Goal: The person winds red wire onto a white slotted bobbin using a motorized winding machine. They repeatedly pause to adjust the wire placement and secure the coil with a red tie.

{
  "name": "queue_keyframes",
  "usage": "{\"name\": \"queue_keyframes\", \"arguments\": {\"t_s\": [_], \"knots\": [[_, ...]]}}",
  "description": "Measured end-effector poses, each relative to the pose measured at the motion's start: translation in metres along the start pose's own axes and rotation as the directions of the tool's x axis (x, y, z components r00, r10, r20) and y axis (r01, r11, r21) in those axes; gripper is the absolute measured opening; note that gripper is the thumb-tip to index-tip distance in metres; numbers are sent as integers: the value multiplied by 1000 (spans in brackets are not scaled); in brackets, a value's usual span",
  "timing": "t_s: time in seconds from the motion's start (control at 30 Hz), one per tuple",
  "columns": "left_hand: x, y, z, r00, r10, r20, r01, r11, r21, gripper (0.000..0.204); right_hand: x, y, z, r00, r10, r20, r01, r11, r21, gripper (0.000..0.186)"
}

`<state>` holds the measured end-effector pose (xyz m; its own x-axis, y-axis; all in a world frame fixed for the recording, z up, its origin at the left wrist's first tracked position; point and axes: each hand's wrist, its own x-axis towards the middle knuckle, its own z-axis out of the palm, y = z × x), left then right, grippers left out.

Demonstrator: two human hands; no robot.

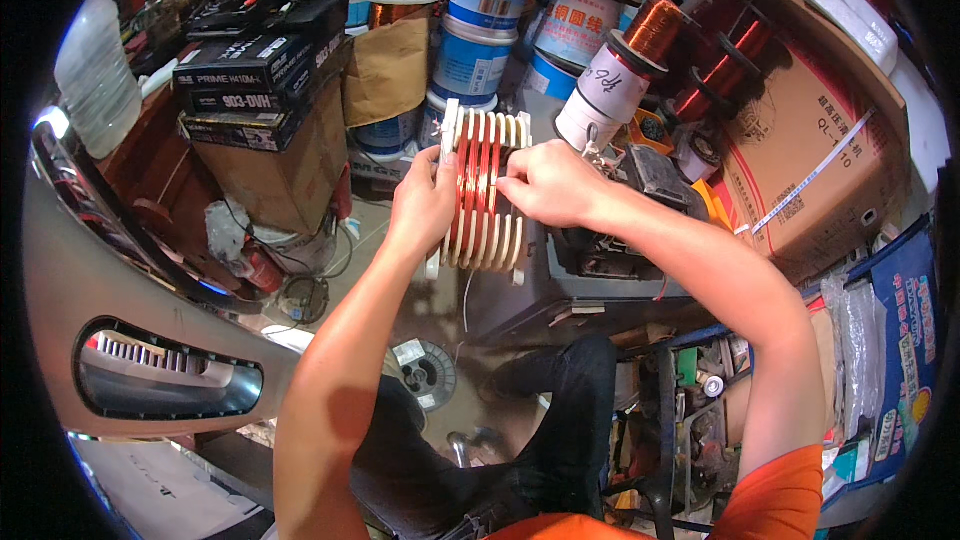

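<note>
A slotted white coil former [505, 245] with red-enamelled copper windings [475, 180] is held upright near the middle of the view, its slots running vertically. My left hand [425, 200] grips its left end plate, thumb over the near side. My right hand [550, 183] is closed at the right part of the windings, with curled fingertips against them; whatever is between those fingers is too small to make out. A dark metal bench top [555, 295] with machinery lies just right of and below the former.
Stacked wire buckets [470, 50] stand behind. Spools of copper wire [645, 35] and a large carton [800, 150] are at right. Boxes [240, 70] are piled at left beside a grey panel [165, 290]. An empty reel [425, 380] lies on the floor by my legs.
</note>
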<state>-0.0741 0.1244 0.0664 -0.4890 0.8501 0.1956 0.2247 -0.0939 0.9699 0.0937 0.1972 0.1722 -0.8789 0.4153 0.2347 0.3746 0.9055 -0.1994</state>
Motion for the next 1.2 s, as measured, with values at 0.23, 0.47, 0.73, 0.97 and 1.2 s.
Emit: {"name": "queue_keyframes", "arguments": {"t_s": [0.23, 0.47, 0.73, 0.97, 1.2], "knots": [[-2, 0, 1, 1000, -1, -17, 1, 999, 38, 50, -8, -3, -29, 986, 154, 60, -148, 983, -105, 26], [-6, 12, -2, 1000, 4, -6, -4, 996, 93, 49, -5, 10, -24, 885, -445, 137, 451, 741, -497, 21], [-1, -9, -10, 999, 51, -10, -47, 977, 209, 47, -28, 23, -86, 915, 365, -171, -348, 929, 123, 32], [2, -4, 0, 996, 85, 5, -85, 990, 116, 43, -172, 220, -195, 553, 649, -522, -702, 701, 128, 36], [-1, 2, -4, 1000, 14, -2, -14, 1000, 0, 39, -261, 325, -121, 426, 882, 203, -803, 472, -365, 16]]}}
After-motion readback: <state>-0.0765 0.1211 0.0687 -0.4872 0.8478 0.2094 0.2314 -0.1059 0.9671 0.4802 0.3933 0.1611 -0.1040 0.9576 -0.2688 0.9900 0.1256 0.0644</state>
